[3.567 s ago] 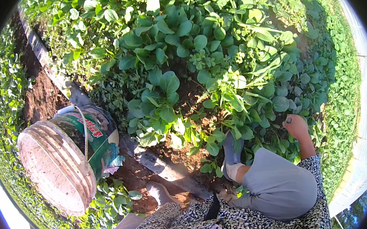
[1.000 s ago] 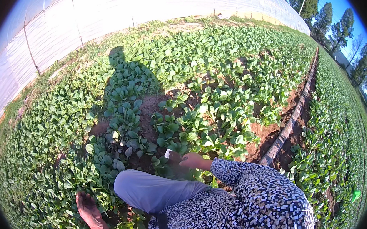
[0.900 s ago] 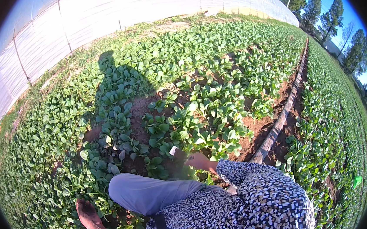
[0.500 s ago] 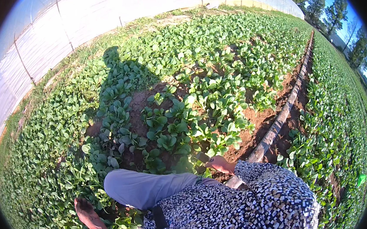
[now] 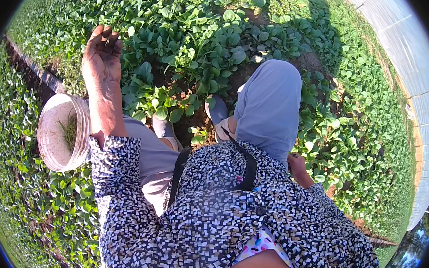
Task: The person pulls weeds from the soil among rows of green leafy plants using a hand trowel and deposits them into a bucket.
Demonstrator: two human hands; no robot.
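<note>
My left hand (image 5: 102, 57) is raised over the leafy green plants (image 5: 197, 35), palm up. Its soil-darkened fingers curl loosely apart, and nothing shows in them. Beside my left forearm is a pale plastic bucket (image 5: 46, 132), tilted toward me, with some thin green blades of grass (image 5: 70, 130) inside. My right hand (image 5: 298, 167) is low, next to my bent right knee (image 5: 271, 95), close to the plants on that side. It looks closed; the knee hides part of it, so what it holds cannot be seen.
My shoes (image 5: 217, 110) stand among the plants on brown soil. A long pipe-like strip (image 5: 43, 75) runs along the bed at the left. At the far right rises a plastic-covered greenhouse (image 5: 410, 59). My shadow (image 5: 325, 34) falls across the leaves ahead.
My view has swung round, so the greenhouse is now on the right. My left hand has risen from the leaves. The short flat blade in my right hand is no longer visible.
</note>
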